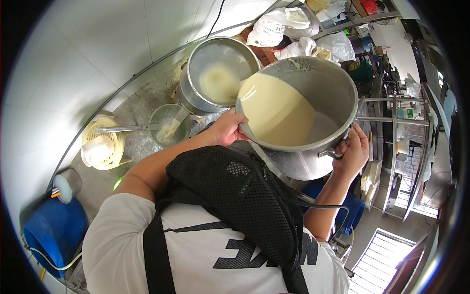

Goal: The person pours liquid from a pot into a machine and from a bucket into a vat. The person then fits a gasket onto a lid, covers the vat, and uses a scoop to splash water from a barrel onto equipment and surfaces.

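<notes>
A large metal pot [338,93] of cream-coloured batter [276,110] is tipped toward the left, and the batter reaches its left rim. My left hand [227,128] is closed on the near left side of that rim. On the near right, my right hand [352,149] grips the pot's side handle [330,154]. Just beyond the tipped rim stands a round metal container [188,90] with what looks like a fine sieve [232,54] on top. A pale yellow patch lies in the middle of the sieve. Whether batter is flowing between the two is hidden.
Left of the pot sit a small bucket [155,117] with a scraper [175,125] across it and a yellow plastic basket [93,130]. White sacks [274,27] lie behind. Metal racks [394,117] stand at right, a blue barrel [56,228] at lower left.
</notes>
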Motion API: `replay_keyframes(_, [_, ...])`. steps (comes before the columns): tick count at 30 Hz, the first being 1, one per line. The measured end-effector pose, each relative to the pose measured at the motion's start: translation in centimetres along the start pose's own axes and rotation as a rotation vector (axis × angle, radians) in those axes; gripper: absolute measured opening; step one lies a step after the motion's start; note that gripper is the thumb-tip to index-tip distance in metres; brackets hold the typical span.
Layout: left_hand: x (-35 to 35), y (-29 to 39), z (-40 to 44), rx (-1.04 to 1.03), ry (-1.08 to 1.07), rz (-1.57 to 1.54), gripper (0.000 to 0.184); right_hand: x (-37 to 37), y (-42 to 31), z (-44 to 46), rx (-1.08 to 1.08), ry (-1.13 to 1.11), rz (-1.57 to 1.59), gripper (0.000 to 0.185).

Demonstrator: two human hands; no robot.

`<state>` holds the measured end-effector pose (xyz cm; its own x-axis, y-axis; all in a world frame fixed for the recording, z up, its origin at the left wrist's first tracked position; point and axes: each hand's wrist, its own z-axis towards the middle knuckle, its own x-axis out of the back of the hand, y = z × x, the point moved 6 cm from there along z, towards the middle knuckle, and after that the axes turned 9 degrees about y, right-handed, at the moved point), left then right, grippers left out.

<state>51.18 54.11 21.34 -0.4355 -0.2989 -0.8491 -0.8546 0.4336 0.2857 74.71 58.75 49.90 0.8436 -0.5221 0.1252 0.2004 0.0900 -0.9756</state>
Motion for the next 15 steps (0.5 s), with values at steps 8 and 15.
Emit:
replay_keyframes(8, [0.08, -0.05, 0.08, -0.002, 0.005, 0.010, 0.041, -0.20, -0.47, -0.39, 0.012, -0.013, 0.010, 0.021])
replay_keyframes(15, [-0.03, 0.04, 0.23, -0.006, -0.007, 0.014, 0.041, 0.01, -0.28, -0.04, 0.016, -0.012, 0.011, 0.022])
